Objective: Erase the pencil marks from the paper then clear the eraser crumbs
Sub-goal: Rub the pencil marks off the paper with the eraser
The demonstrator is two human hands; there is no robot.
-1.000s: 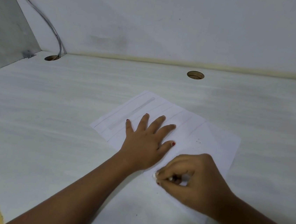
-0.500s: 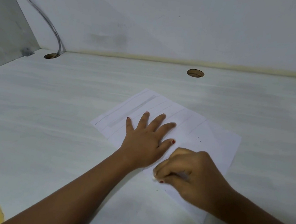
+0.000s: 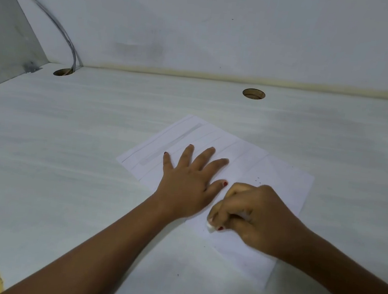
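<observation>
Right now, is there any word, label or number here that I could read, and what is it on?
No readable text anywhere. The paper shows only faint pencil lines and a grey band, no letters. The visible bit of eraser in the right hand shows no brand.

eraser [image 3: 210,227] mostly hidden inside right hand [image 3: 257,218], paper [image 3: 280,180] partly under left hand [image 3: 189,184], dark specks [image 3: 258,179] too small to identify

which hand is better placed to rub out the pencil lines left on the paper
Right, most likely. The right hand grips the eraser, which is down at the paper. The left hand lies flat on the sheet, pinning it, and holds nothing.
</observation>
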